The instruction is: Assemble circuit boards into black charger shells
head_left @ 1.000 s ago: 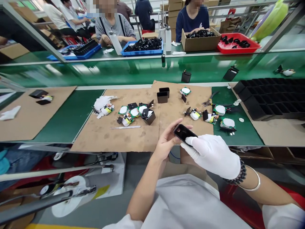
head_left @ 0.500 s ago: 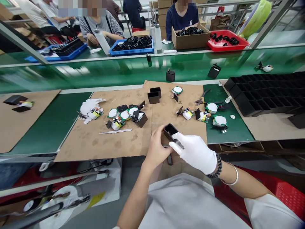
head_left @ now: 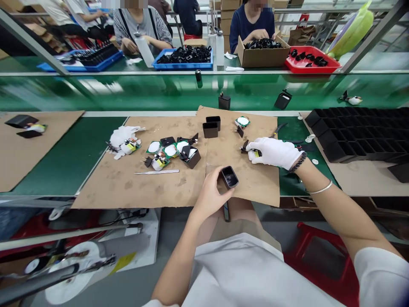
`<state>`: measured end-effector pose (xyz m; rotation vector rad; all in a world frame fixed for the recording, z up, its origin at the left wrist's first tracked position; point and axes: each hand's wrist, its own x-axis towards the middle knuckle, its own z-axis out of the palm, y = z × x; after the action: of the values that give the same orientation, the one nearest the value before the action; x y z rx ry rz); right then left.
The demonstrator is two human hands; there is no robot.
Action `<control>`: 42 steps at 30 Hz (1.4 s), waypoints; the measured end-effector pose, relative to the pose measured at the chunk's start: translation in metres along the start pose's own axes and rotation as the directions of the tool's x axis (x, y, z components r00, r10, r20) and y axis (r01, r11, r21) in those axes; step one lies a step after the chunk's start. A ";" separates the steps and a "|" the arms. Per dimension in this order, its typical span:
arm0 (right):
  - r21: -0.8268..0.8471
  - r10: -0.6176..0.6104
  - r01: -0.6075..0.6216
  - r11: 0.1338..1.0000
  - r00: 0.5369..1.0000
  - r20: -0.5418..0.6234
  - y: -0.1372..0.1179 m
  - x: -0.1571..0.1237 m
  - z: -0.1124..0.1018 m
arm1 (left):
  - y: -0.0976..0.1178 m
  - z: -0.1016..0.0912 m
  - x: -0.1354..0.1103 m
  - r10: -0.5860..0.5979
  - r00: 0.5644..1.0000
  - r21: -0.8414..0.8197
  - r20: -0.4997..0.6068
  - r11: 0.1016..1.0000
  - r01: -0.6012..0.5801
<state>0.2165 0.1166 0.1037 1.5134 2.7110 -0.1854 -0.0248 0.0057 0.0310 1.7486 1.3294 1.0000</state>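
Note:
My bare left hand [head_left: 211,192] is wrapped round a black plastic charger housing [head_left: 229,177], its open end tilted up toward me. My right hand [head_left: 274,152], in a white glove, has its fingers closed round a charger circuit board [head_left: 255,153] with a black plug end [head_left: 244,146], at the right side of the cardboard. The glove hides part of that board and the boards behind it. Two empty-looking black housings [head_left: 210,130] stand farther back. Another circuit board [head_left: 243,122] with a white pad lies behind my right hand.
Several circuit boards [head_left: 170,150] and a filled housing [head_left: 191,157] lie to the left, by white tweezers [head_left: 156,172] and a crumpled white glove [head_left: 123,138]. Rows of black housings [head_left: 361,132] stand at right. Chargers [head_left: 224,102] sit on the green belt [head_left: 159,96]; people work beyond it.
My right hand has left the housing's mouth and moved right and away from me onto a circuit board. My left hand still holds the housing. The whole view has shifted slightly.

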 end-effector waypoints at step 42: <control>0.001 0.266 -0.266 0.964 0.964 0.031 -0.012 0.038 -0.047 | 0.004 0.011 0.002 0.043 0.993 0.121 -0.106 0.992 -0.030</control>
<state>0.1878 0.1484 0.1477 1.8377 2.4519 -0.2049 -0.0126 0.0054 0.0296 1.8355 1.4567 1.0685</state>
